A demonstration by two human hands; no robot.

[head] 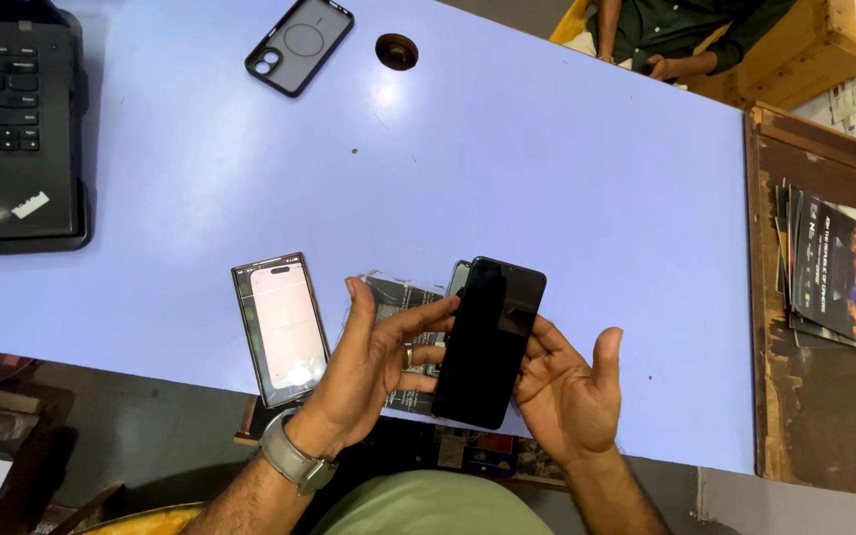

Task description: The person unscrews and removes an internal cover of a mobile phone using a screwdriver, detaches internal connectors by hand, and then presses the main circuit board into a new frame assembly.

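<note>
- Cradling a black smartphone between both hands above the near edge of a pale lilac table; glossy dark screen up, slim slab with rounded corners.
- Left hand, loosely curled, fingertips touching the phone's left side; ring on one finger, grey watch band at the wrist.
- Right hand, open and palm up, fingers under the phone's right side, thumb raised clear of it.
- Lying just left of the hands, a screen protector package: flat rectangle, dark border, pinkish phone picture.
- Half hidden beneath the hands, a clear plastic sleeve with dark printing.
- Resting at the far edge, an empty dark phone case, matte, with a ring on its back.
- Sitting at far left, a black laptop.
- Stacked on a worn wooden surface at right, glossy dark brochures.
</note>
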